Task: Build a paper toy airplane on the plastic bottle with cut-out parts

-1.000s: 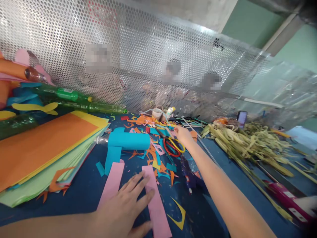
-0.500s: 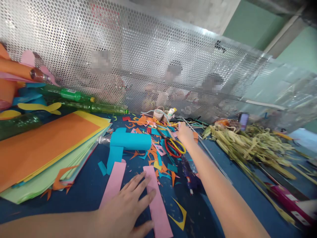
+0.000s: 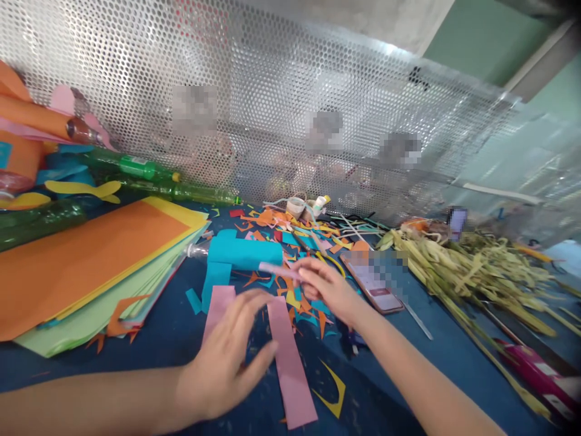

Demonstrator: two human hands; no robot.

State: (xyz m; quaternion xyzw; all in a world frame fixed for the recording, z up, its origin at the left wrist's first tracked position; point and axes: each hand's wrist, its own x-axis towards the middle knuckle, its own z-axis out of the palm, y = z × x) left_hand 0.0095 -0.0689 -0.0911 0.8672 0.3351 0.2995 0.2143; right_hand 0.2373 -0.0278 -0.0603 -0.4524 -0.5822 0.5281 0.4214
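Note:
My right hand (image 3: 327,289) is closed in a pinch on a narrow pink paper strip (image 3: 276,270), raised above the scraps. My left hand (image 3: 231,351) hovers with fingers curved and the thumb apart, holding nothing. Under and beside it lie two wide pink strips, the left strip (image 3: 222,298) partly covered by the hand and the right strip (image 3: 290,363) mostly in the open. Just beyond is a plastic bottle (image 3: 197,250) on its side, wrapped in blue paper (image 3: 247,251). Scissors with yellow handles (image 3: 334,264) lie partly hidden behind my right hand.
A stack of coloured paper (image 3: 113,260) and green bottles (image 3: 140,168) lie at left. At right are a phone (image 3: 372,284), dried husks (image 3: 481,266) and a magenta tool (image 3: 535,369). Behind a perforated metal sheet (image 3: 272,91), people are visible. Paper scraps (image 3: 272,218) litter the middle.
My right hand has drawn back from the scrap pile with the narrow pink strip, uncovering the phone. My left hand has lifted and its fingers have curled off the right wide strip.

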